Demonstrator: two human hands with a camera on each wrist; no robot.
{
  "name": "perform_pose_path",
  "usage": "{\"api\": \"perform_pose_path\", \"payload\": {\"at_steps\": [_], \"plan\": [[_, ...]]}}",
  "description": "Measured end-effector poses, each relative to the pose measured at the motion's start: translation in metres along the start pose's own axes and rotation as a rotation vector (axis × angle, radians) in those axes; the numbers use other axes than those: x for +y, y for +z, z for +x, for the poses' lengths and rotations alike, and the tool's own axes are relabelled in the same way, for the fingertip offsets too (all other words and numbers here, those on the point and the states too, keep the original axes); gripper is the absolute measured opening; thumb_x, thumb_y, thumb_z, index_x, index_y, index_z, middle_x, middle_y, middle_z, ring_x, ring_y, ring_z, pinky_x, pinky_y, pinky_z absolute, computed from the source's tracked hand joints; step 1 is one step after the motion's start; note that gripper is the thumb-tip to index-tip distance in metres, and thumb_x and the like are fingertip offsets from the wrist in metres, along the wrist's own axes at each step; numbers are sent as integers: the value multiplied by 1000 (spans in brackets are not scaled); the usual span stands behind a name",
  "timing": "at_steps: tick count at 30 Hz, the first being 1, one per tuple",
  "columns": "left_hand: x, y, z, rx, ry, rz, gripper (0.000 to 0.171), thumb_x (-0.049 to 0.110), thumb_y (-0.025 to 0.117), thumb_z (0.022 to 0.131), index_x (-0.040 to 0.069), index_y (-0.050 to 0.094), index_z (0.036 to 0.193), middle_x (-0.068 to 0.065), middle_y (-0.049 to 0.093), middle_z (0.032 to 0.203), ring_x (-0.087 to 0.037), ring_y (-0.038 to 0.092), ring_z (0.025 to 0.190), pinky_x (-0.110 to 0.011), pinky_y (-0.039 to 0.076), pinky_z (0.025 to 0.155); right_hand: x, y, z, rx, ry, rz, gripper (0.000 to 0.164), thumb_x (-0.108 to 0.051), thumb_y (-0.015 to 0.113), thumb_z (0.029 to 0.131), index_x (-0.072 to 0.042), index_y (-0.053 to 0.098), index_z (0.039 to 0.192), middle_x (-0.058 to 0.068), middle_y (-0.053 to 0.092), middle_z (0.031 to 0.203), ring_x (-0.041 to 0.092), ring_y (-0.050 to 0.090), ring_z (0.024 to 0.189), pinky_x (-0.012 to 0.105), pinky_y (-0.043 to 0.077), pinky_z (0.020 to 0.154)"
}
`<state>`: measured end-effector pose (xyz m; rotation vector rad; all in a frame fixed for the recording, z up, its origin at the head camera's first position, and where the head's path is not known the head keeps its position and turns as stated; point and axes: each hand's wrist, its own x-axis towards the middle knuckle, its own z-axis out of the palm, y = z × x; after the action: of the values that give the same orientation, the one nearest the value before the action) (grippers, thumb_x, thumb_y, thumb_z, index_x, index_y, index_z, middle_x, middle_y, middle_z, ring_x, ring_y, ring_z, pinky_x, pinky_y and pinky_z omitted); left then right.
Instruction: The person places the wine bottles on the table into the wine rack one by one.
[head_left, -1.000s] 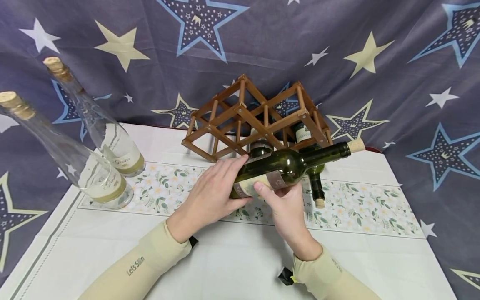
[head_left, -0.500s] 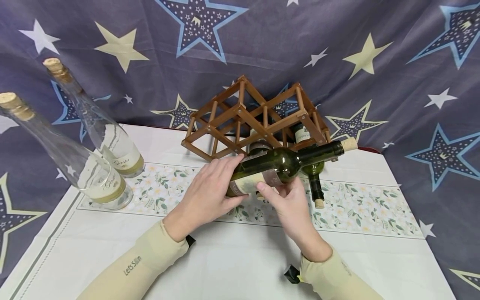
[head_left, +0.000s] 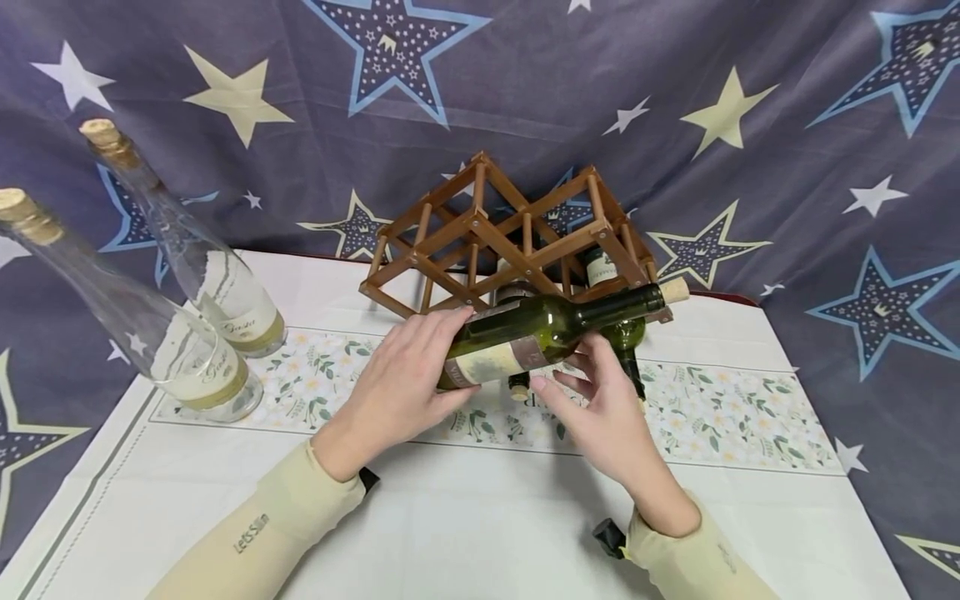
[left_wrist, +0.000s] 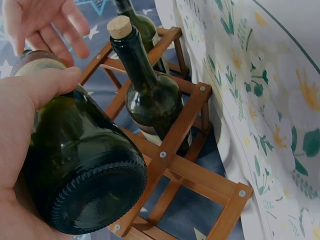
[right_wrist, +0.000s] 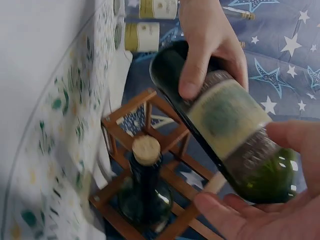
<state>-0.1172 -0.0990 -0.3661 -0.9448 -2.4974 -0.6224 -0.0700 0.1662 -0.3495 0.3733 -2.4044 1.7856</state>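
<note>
My left hand [head_left: 397, 379] grips the base end of a green wine bottle [head_left: 517, 337], with its thumb below and fingers over the top. The bottle lies tilted in the air, its corked neck pointing right and up, its cream label facing me. My right hand [head_left: 603, 408] is beside the bottle's shoulder, thumb and fingers spread apart. In the right wrist view, the label [right_wrist: 227, 117] shows between both hands. Behind the held bottle stands a wooden wine rack [head_left: 480, 242]. Two corked green bottles lie in its lower row, one visible in the left wrist view as a racked bottle [left_wrist: 152, 100].
Two tall clear bottles, a nearer clear bottle [head_left: 202, 367] and a farther clear bottle [head_left: 243, 312], stand corked at the table's left. A floral strip [head_left: 720, 408] crosses the white tablecloth [head_left: 480, 517]. A star-patterned curtain [head_left: 315, 125] hangs behind the rack.
The held bottle has shifted left and slightly toward me with my left hand. My right hand has loosened from the label, its thumb coming away, and moved right and down.
</note>
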Motion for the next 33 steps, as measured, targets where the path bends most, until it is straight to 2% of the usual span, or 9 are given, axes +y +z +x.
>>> {"api": "perform_pose_path", "payload": {"at_steps": [4,10,14,20,24,27,33], "plan": [[-4,-1,-2,-11,-3,10,95,37,92,84,6,42,158,-11,58,144,-32,59,118,-50,50,98,-3,-7,-5,25,-15,-210,66,-21,81,97,-4,46,151,10,59,144,27,61,132,39,51,109],[-8,-3,-5,-30,-2,29,97,41,91,85,6,41,159,-11,58,143,-32,59,116,-50,51,98,-6,-15,-12,106,-96,-403,64,-19,82,95,-1,52,148,12,64,138,30,63,127,48,50,108],[-9,-5,-6,-37,-12,30,97,43,91,85,7,40,160,-11,58,144,-33,59,119,-51,50,100,-6,-19,-13,177,-196,-487,57,-12,85,92,-2,59,142,10,68,128,26,66,117,42,52,103],[-13,-5,-8,-55,-20,46,99,41,92,84,8,40,161,-11,58,143,-35,59,124,-53,49,103,-5,-25,-11,276,-411,-574,52,-2,84,88,1,65,136,14,68,122,26,66,105,31,52,95],[-14,-6,-10,-65,-17,68,97,43,90,85,7,41,160,-11,59,142,-36,58,125,-54,48,104,-3,-27,-8,304,-530,-625,47,-8,79,91,3,65,135,19,68,123,35,64,106,37,50,96],[-14,-6,-12,-67,-10,82,95,42,91,84,7,43,158,-11,59,142,-35,59,123,-53,50,100,-1,-28,-5,311,-608,-666,44,-14,72,96,5,65,135,23,67,123,42,61,107,45,48,95],[-13,-7,-15,-76,1,103,92,41,92,83,8,46,155,-10,59,143,-34,59,117,-53,51,95,3,-28,0,303,-707,-746,42,-16,68,99,6,65,134,27,64,123,49,57,107,54,45,93]]}}
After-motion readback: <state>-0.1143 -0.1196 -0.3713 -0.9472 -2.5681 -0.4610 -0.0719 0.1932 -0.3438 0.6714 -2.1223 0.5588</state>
